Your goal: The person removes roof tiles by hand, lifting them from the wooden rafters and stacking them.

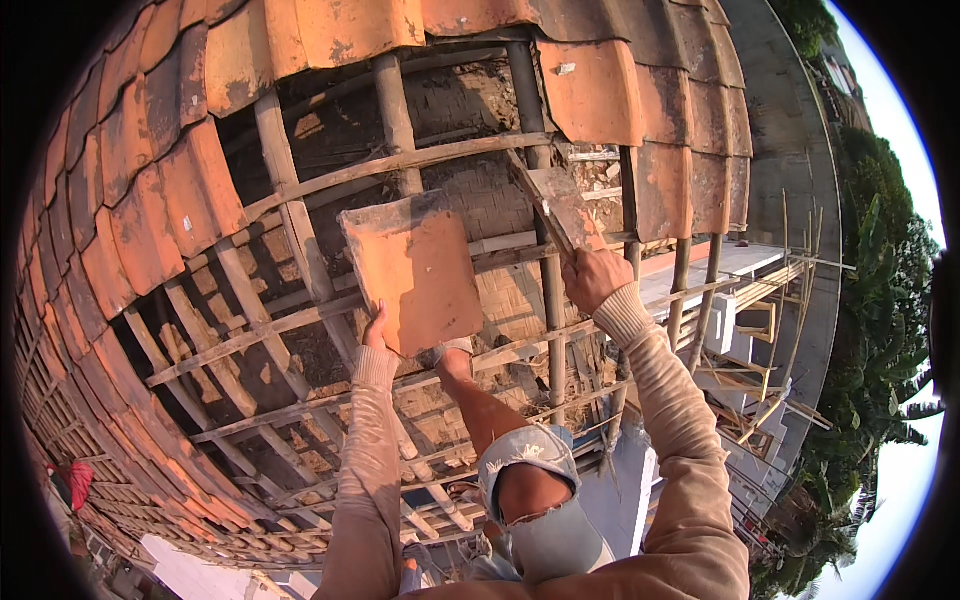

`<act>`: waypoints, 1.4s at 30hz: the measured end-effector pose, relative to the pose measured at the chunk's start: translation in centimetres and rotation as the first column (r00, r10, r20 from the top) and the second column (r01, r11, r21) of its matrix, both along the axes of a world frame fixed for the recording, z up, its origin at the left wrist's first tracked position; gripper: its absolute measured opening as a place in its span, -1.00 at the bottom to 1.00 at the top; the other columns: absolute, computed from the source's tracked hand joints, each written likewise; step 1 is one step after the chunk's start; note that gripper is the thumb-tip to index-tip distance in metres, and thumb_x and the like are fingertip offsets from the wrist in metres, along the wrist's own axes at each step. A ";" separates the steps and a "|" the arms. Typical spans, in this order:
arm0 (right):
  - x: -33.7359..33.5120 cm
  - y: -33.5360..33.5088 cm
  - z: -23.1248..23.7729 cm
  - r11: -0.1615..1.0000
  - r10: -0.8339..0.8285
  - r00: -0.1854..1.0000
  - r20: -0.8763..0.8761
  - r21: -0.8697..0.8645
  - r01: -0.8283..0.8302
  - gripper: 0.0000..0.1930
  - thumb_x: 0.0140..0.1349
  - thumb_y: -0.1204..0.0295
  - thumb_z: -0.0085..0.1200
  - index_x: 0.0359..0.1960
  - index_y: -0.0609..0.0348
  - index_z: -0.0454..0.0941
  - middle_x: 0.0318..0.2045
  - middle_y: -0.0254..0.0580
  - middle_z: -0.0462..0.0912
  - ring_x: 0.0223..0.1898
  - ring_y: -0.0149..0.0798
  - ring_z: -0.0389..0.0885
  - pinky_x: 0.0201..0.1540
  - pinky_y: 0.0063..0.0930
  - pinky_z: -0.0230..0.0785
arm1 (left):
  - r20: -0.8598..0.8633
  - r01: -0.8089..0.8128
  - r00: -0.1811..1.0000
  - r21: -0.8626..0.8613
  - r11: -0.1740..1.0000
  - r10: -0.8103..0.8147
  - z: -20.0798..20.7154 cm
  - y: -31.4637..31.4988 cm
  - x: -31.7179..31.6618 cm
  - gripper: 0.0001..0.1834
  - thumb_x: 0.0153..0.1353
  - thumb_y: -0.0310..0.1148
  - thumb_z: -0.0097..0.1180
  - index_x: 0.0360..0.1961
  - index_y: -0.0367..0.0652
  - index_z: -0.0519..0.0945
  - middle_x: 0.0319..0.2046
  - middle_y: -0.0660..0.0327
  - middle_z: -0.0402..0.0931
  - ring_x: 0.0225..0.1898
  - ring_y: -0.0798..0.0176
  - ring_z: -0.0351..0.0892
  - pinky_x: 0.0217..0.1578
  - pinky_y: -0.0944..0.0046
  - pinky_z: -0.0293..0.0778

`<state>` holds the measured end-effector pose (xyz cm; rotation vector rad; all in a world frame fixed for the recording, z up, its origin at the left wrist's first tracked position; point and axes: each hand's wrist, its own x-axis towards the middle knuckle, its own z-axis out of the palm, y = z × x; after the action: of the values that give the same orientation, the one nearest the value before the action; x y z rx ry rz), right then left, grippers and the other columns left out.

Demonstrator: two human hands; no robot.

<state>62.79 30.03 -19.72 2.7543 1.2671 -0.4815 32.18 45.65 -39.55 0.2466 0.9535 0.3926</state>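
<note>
The broad tile [415,285] extends up and right from the left hand [376,328], which grips it by its lower left edge. The tilted tile [572,208] reaches up and left from the right hand [598,278], whose fingers are closed around its lower end. Beyond both grips, bare battens [345,178] cross poles [394,100]; farther up, laid tiles [590,92] overlap. A foot [455,350] is just right of the left grip, lower down.

Orange tiles [590,92] on wooden battens [460,151]
</note>
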 end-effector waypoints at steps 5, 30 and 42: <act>-13.1 3.1 -1.6 0.970 0.133 0.986 -0.103 0.217 -0.108 -0.76 0.10 0.30 -0.06 -0.49 0.28 0.41 -0.77 0.08 0.49 -0.68 0.08 0.53 -0.59 -0.12 0.38 | 0.015 0.081 0.997 0.038 0.996 -0.082 1.2 1.2 -0.6 -0.32 0.21 0.03 0.00 0.24 -0.14 0.21 0.13 0.16 0.29 0.11 0.13 0.35 0.05 0.10 0.35; -9.1 -3.0 -5.7 0.766 -0.178 -0.049 -0.983 -0.170 0.620 -0.15 -0.01 0.05 0.26 0.16 0.41 0.16 -0.04 0.02 0.47 -0.04 -0.21 0.49 -0.04 -0.39 0.41 | -0.400 0.434 0.866 0.306 0.848 -0.299 12.8 -4.7 -6.4 -0.68 -0.11 -0.25 0.26 -0.39 -0.27 0.56 -0.38 0.14 0.44 -0.30 0.16 0.47 -0.18 0.22 0.37; -31.2 -16.1 25.0 0.567 0.348 0.598 -0.723 0.670 0.480 -0.09 -0.16 -0.02 0.33 0.11 0.38 0.20 -0.08 0.04 0.47 -0.02 -0.12 0.46 0.04 -0.31 0.27 | 0.204 -0.186 0.975 0.515 0.837 0.091 33.4 -21.5 -30.5 -0.49 0.00 -0.38 0.30 -0.04 -0.26 0.39 -0.31 0.25 0.46 -0.34 0.38 0.41 -0.28 0.39 0.35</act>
<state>31.63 13.91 5.27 3.4880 1.9599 -1.7745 1.70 24.18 -6.14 0.6434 0.6757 0.8041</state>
